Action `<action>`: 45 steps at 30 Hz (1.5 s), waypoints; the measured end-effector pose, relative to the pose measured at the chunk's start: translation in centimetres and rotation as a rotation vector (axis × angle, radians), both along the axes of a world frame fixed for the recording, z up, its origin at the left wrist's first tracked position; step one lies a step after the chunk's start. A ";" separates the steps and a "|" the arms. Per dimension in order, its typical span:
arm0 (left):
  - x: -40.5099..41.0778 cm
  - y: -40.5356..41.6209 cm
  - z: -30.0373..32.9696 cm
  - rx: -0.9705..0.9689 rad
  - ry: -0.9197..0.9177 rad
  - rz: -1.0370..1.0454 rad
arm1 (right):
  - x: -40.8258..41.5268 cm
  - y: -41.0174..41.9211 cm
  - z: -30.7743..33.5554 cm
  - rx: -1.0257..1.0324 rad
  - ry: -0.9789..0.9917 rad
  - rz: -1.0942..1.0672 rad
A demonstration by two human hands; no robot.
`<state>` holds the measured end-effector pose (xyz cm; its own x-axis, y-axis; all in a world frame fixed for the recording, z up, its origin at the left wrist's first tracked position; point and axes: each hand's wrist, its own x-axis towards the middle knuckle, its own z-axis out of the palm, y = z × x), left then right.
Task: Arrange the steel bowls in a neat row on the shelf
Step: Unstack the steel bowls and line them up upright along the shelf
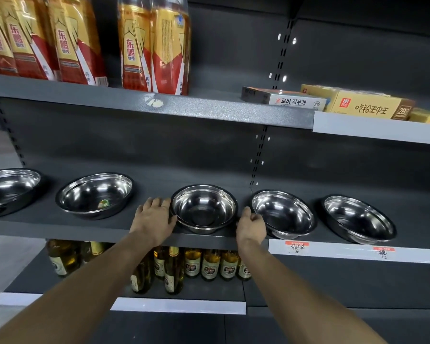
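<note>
Your left hand [157,216] lies flat with straight fingers against the left side of the middle bowl [204,208], and your right hand [250,225] has its fingers curled by the bowl's right rim, but you cannot tell if it grips. The round bowl sits mouth up near the front edge of the shelf [60,227]. There is a wide gap to the left bowl [94,194], and the right bowl [284,213] is just beside it.

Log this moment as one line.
middle bowl | left hand on its left rim | right hand at its right rim | five bowls on shelf
</note>
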<state>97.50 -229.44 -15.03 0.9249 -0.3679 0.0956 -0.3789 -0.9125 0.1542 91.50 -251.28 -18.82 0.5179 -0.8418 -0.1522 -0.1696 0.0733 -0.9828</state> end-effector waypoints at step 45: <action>15.1 23.6 -0.6 0.021 -0.110 -0.168 | 13.3 30.6 0.4 0.112 0.094 0.273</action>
